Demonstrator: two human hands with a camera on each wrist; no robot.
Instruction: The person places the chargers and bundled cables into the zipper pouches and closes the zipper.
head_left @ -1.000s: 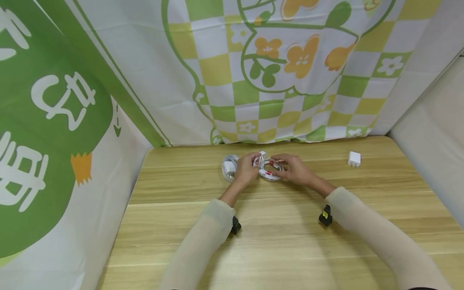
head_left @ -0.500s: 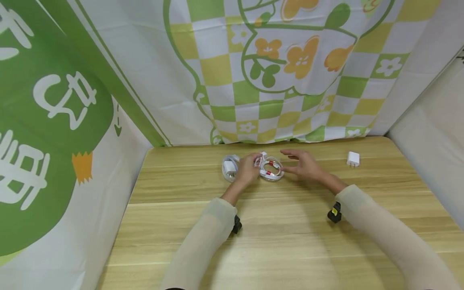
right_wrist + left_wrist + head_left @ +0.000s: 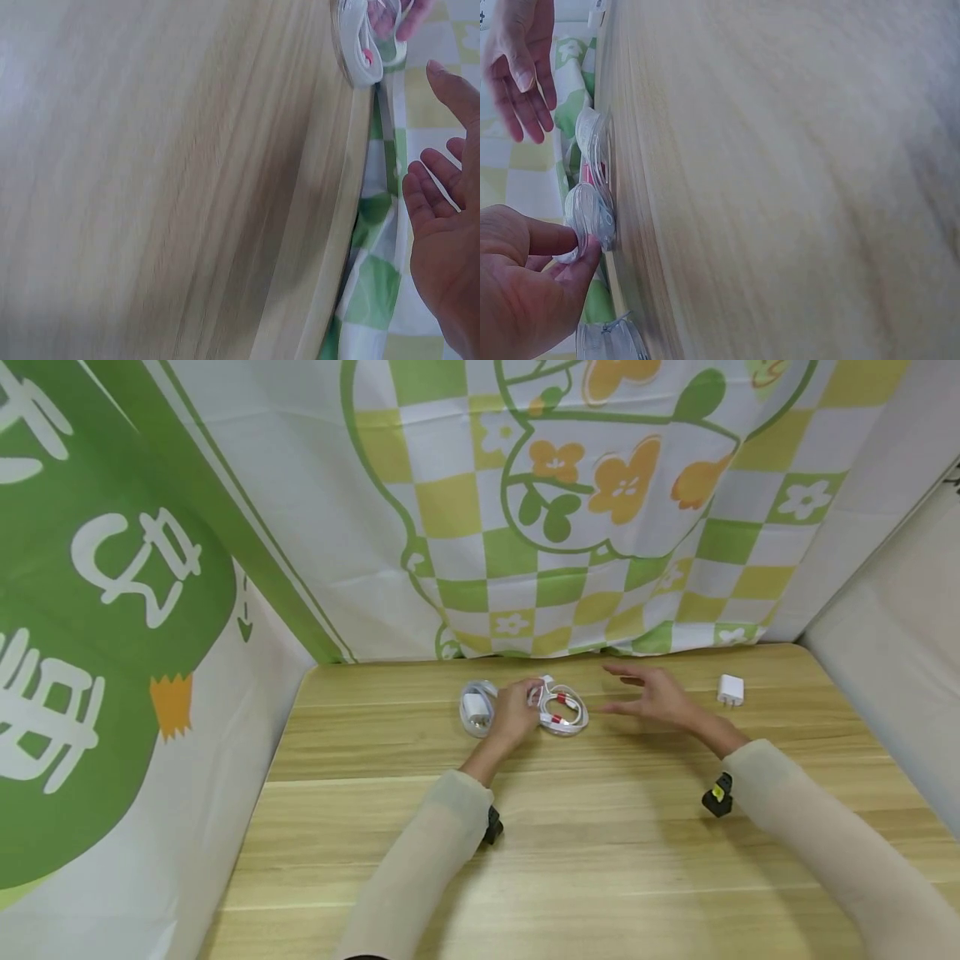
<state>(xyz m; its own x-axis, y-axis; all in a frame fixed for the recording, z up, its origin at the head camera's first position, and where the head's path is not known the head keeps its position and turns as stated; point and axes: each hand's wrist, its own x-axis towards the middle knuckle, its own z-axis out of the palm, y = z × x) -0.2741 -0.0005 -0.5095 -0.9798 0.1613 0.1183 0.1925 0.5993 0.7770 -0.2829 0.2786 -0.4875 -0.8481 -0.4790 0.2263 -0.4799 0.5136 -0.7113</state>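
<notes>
At the back of the table, my left hand pinches a small coil of white cable between thumb and fingers. This coil touches a larger white cable coil with red-banded connectors, which lies flat just to its right. My right hand hovers to the right of the larger coil, fingers spread and apart from it, holding nothing. In the right wrist view, the same coil appears beyond the right fingertips. Left of my left hand lies another coiled cable with a white charger plug on it.
A separate white charger plug lies at the back right of the wooden table. A patterned curtain hangs along the table's back edge. A black wrist camera is below the right sleeve.
My right hand has let go of the red-banded cable coil and drawn away to the right, fingers spread. My left hand stays at the small coil, almost unmoved.
</notes>
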